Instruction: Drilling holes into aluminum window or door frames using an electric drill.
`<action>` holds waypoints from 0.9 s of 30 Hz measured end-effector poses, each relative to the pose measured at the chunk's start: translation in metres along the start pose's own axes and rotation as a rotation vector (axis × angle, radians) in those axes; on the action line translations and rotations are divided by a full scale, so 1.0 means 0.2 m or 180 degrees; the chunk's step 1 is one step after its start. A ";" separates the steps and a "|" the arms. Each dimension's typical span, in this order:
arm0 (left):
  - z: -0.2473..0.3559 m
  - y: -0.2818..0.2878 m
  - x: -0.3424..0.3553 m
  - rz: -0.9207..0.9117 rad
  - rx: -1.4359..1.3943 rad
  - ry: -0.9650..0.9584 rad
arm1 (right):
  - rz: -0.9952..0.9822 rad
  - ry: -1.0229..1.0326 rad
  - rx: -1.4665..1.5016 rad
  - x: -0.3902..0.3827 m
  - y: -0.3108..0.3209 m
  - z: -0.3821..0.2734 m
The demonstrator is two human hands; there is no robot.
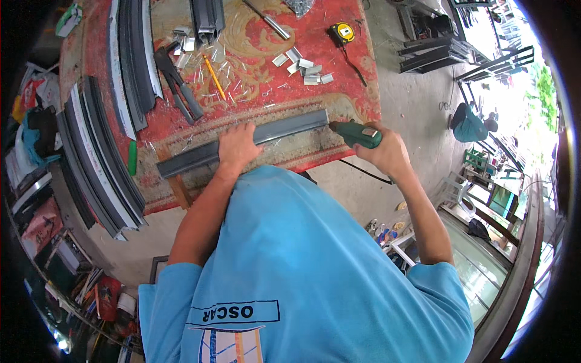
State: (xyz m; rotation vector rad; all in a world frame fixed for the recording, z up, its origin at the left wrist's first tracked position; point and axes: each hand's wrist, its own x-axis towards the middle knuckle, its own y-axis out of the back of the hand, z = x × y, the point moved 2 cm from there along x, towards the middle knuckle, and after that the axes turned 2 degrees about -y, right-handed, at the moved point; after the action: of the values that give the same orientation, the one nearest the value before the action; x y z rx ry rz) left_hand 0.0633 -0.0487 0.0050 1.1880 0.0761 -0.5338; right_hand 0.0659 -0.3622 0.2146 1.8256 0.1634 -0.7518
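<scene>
A dark grey metal profile (290,125) lies slantwise across the near part of the red patterned table. My left hand (239,147) rests over its middle, fingers wrapped over the bar and pressing it down. At the right end of the bar, my right hand (387,150) grips a green power drill (358,134) by its body. The drill's tip points left and meets or nearly meets the bar's end; whether it touches I cannot tell. A black cord (366,172) trails below the drill.
On the red table (302,36) lie pliers-like tool (175,85), pencil (214,77), screwdriver (269,21), tape measure (344,33) and several cut metal pieces (302,65). Long profiles (130,66) lie at the left; more (100,157) overhang the table's left edge. A green-handled tool (132,158) sits nearby.
</scene>
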 end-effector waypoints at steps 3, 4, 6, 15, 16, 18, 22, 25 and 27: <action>0.01 0.00 0.00 -0.0028 0.0115 0.0019 | 0.0117 0.0099 -0.0200 -0.04 -0.02 -0.03; 0.01 0.00 0.00 0.0012 0.0162 0.0009 | 0.0102 0.0188 -0.0354 -0.05 -0.03 -0.04; 0.01 0.00 0.00 0.0032 0.0168 -0.0045 | 0.0094 0.0260 -0.0493 -0.05 -0.05 -0.08; -0.01 -0.02 0.01 -0.0006 0.0100 -0.0061 | 0.0047 0.0154 -0.0304 0.08 0.02 -0.06; -0.01 -0.02 0.01 0.0024 0.0090 -0.0064 | -0.0126 -0.0138 0.0209 0.10 0.02 -0.01; -0.01 -0.02 0.01 0.0042 0.0079 -0.0077 | -0.0289 -0.0420 0.0719 0.07 -0.02 0.03; 0.00 0.00 0.00 -0.0004 0.0055 -0.0053 | 0.0270 0.0115 0.0250 -0.06 -0.03 -0.06; 0.00 -0.01 0.00 0.0000 0.0004 -0.0050 | 0.0169 -0.0035 0.0196 -0.05 0.05 -0.10; -0.01 -0.01 0.00 0.0023 -0.0006 -0.0059 | 0.0089 -0.0149 0.0223 -0.04 0.07 -0.11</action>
State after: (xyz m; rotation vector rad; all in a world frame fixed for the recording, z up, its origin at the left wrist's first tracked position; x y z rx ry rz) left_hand 0.0636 -0.0484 0.0028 1.1810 0.0564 -0.5382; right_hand 0.0748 -0.3466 0.2357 1.8711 0.0817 -0.7886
